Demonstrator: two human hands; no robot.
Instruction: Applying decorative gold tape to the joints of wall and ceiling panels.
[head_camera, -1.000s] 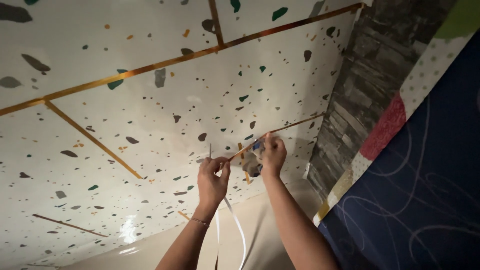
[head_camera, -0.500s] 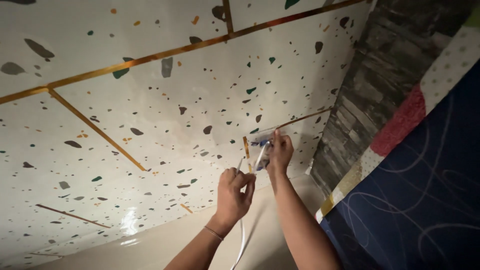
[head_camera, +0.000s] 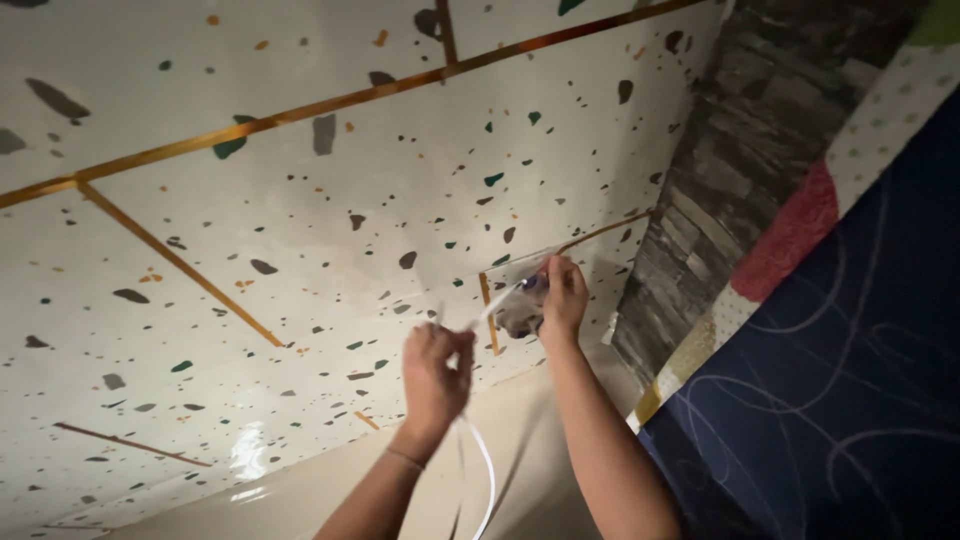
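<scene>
Pinched between the thumb and the fingers of the left hand (head_camera: 435, 365) was a thin white strip (head_camera: 484, 470), so this grip was closed on it. From the hand the strip hung down in a loose curve toward the lower edge of the view, and a short part of it ran upward to the right, toward the other hand. The left hand was blurred, so the exact place of each finger could not be told. A thin bracelet (head_camera: 404, 457) sat on the left wrist.

To the right and a little higher, the right hand (head_camera: 563, 297) was raised to the speckled white surface (head_camera: 300, 220) overhead. Its fingers were closed on a small roll of tape (head_camera: 520, 312), clear with some blue in it, and held it against this surface, just beside a short gold line (head_camera: 487, 310). Longer gold lines (head_camera: 300, 110) divided the surface into big panels, and dark, green and orange flecks were spread over all of it.

Further right stood a grey wall with a stone pattern (head_camera: 720, 190), next to the right forearm but apart from it. At the right edge hung a dark blue cloth (head_camera: 860, 360) with pale looping lines and a patchwork border of white, red and yellow.
</scene>
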